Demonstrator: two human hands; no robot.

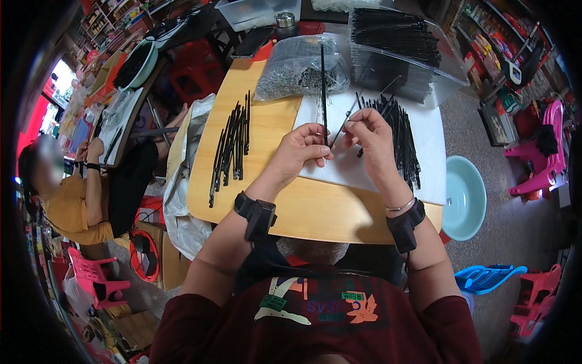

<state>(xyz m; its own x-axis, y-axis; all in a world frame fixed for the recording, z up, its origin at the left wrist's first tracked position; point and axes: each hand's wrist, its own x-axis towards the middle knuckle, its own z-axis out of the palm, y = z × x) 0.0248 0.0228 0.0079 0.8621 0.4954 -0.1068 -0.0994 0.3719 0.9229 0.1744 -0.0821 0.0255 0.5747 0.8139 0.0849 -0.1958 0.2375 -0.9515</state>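
Note:
My left hand [301,148] pinches a long thin black rod [324,91] that stands nearly upright over the white sheet [431,182] on the wooden table [273,200]. Close beside it, my right hand [371,136] holds a thin grey pin [344,121] whose tip angles down toward the rod's lower end. A heap of loose black rods [403,136] lies just right of my right hand. A row of black rods [231,145] lies on the bare wood to the left. Both wrists wear black bands.
A clear bag of small metal parts [297,70] and a clear box of black rods [397,51] stand at the table's far side. A pale green basin [464,197] sits on the floor at right. Another person [73,200] sits at left by a second table.

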